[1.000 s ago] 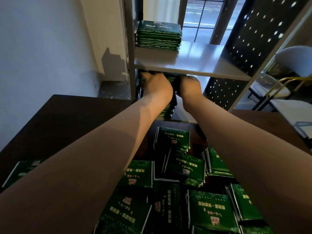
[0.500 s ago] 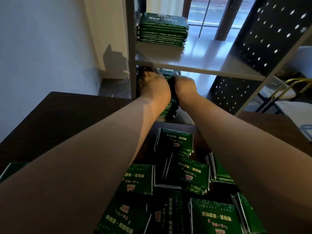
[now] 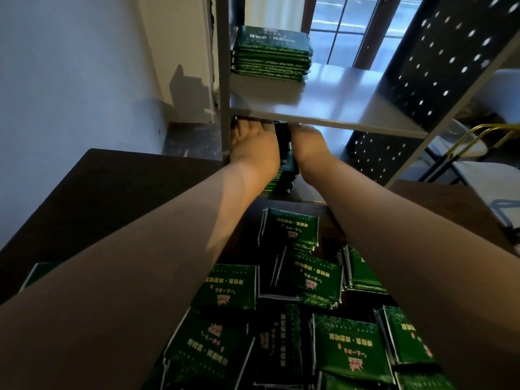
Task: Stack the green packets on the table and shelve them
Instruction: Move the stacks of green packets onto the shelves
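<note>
Both my arms reach forward into the lower shelf bay. My left hand [image 3: 253, 147] and my right hand [image 3: 308, 147] clasp a stack of green packets [image 3: 285, 161] from either side, just under the white upper shelf board [image 3: 337, 108]. Their fingertips are hidden by that board. A second neat stack of green packets [image 3: 271, 56] sits at the left end of the upper shelf. Several loose green packets [image 3: 292, 229] lie scattered on the dark table [image 3: 112, 192] below my arms.
The shelf's grey upright post [image 3: 223, 80] stands at the left, a black perforated panel [image 3: 439, 66] at the right. A pale wall [image 3: 70, 80] is on the left. A chair with a yellow frame [image 3: 464, 147] stands at the right, beyond the table.
The view has tipped slightly. My hands with the stack sit a little deeper under the upper shelf board, so more of the fingers is hidden.
</note>
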`<action>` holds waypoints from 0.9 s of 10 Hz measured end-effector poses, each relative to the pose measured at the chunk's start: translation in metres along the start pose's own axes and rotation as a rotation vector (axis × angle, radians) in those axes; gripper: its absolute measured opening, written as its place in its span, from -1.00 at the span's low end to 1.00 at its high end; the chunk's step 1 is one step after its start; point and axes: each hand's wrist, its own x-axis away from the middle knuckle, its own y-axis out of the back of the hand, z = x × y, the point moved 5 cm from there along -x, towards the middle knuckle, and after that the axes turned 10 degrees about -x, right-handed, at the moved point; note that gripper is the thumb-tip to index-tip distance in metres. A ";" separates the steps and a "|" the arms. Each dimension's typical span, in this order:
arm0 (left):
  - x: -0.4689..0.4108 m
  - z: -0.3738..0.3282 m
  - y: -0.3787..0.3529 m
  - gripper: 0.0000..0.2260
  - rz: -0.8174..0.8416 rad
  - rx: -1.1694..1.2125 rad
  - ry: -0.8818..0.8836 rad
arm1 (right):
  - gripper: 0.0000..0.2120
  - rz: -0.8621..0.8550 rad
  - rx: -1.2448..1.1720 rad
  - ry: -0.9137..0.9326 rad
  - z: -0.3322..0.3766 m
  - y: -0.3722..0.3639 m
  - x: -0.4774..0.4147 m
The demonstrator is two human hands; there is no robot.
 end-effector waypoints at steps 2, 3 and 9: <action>0.031 -0.001 0.026 -0.34 0.064 0.139 -0.065 | -0.54 -0.202 0.263 -0.115 0.010 0.016 0.031; 0.050 0.000 0.034 -0.50 0.093 0.289 -0.066 | -0.56 -0.208 0.379 -0.148 0.012 0.027 0.062; 0.082 -0.008 -0.033 -0.85 0.830 0.971 0.331 | -0.65 0.198 0.744 -0.387 -0.057 0.057 0.089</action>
